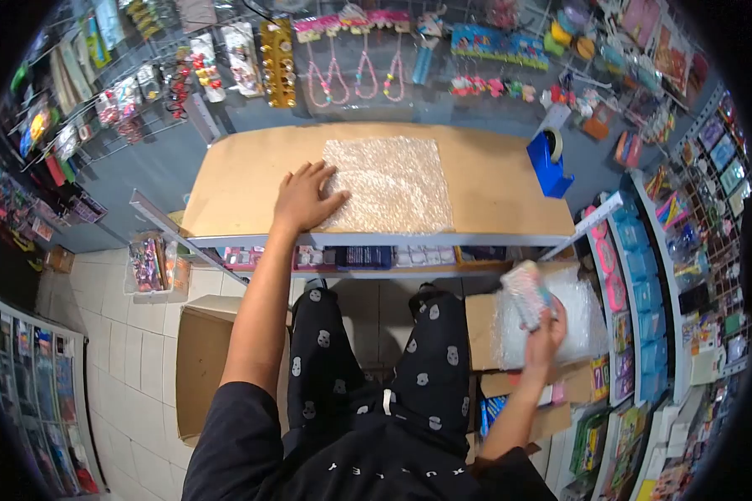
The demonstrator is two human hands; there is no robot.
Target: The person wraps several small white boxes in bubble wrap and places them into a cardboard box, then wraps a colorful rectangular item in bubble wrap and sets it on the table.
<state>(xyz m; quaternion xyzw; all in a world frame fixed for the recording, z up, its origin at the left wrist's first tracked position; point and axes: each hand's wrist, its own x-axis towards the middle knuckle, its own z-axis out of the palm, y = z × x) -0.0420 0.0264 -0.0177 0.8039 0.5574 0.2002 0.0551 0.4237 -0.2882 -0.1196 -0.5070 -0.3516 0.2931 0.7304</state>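
Observation:
A sheet of bubble wrap (393,185) lies flat on the wooden tabletop (246,179). My left hand (303,198) rests with its fingers spread at the left edge of the sheet, thumb on the wrap. Low at the right, beyond the table's front edge, my right hand (546,336) grips a small multicoloured package (526,294). What is inside the package is too blurred to tell. Behind it, more bubble wrap (578,313) lies on an open cardboard box.
A blue tape dispenser (549,163) stands at the table's right end. An open cardboard box (200,367) is on the floor at the left, near a plastic bin (154,267). Shelves (635,275) line the right side. Accessories hang on the wall rack behind the table.

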